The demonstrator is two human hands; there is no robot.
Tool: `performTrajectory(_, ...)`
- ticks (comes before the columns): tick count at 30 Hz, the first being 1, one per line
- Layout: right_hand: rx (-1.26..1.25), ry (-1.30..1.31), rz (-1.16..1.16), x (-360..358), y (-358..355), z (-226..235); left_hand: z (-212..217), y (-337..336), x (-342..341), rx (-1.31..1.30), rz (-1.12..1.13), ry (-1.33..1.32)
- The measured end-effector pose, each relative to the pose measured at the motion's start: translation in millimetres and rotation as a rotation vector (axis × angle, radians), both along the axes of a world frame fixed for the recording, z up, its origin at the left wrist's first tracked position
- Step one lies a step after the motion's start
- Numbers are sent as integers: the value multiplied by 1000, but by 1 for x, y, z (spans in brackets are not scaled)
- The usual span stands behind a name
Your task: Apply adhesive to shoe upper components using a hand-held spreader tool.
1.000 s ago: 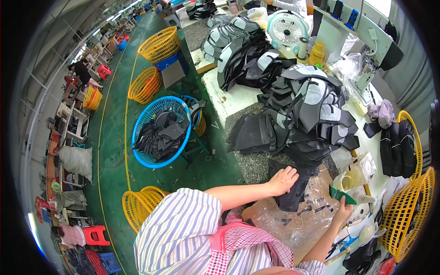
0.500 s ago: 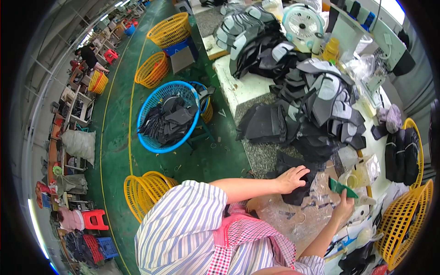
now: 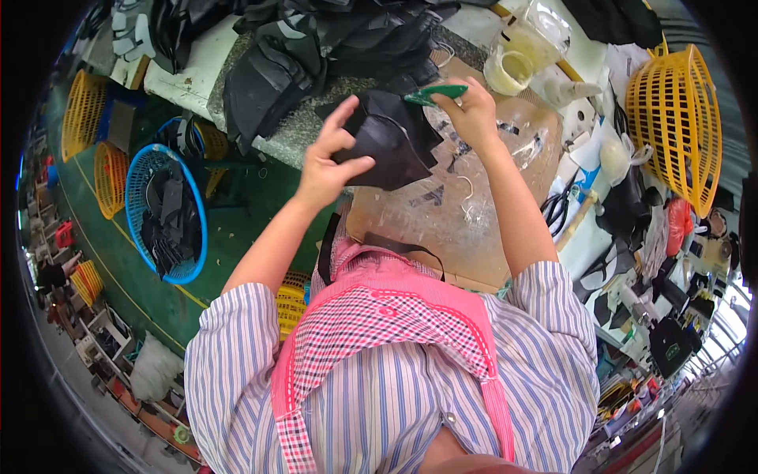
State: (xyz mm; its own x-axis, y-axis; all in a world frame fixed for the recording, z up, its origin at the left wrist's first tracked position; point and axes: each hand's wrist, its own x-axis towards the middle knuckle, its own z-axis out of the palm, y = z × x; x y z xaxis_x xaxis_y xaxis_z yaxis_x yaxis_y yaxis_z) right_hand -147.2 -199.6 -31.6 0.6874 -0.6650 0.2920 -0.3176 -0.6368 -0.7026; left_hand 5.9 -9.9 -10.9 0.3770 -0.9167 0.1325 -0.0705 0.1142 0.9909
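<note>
My right hand (image 3: 474,118) grips a flat green scraper (image 3: 437,94) between thumb and fingers. The scraper's edge is over the upper right of a small stack of black sheet pieces (image 3: 387,146). My left hand (image 3: 325,162) is at the left side of these pieces, fingers spread, with the thumb and a fingertip over their edge. Whether it presses on them is hard to see. Beneath lies a brown work board (image 3: 474,229), stained and shiny, with black scraps and bits of string on it.
Beyond my hands, black cut pieces (image 3: 272,75) are heaped on the speckled tabletop (image 3: 288,142). A cloudy plastic tub (image 3: 509,69) stands at the far right, near a yellow basket (image 3: 679,118). On the green floor at left is a blue basket (image 3: 201,237) of black pieces.
My view has swung to the right and down. My left hand has risen from lying flat on the black pieces to spread fingers at their side. The scraper has come over the pieces.
</note>
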Motion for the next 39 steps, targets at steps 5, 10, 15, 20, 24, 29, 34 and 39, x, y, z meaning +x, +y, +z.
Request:
performTrajectory(5,-49,7,43,-2,5,-1,60,-2,19,-162,-342,450)
performTrajectory(10,398,-268,-172,-24,8,-9,97,-13,35,-37,63,-51)
performTrajectory(15,532,-502,-282,-36,9,4,28,-26,4,-309,129,-1242)
performTrajectory(20,619,-365,-153,-40,23,6,-40,3,-33,-68,-182,-1406)
performTrajectory(24,267,55,-108,-29,18,-14,-39,-4,-36,-21,-205,-1378)
performTrajectory(29,125,66,-181,-28,14,-18,-43,-3,-32,-34,-227,-1338)
performTrajectory(34,498,79,1,-71,31,2,-50,10,-35,-42,-196,-1337)
performTrajectory(39,341,43,-302,-55,37,-23,-50,0,-35,-77,-197,-1333)
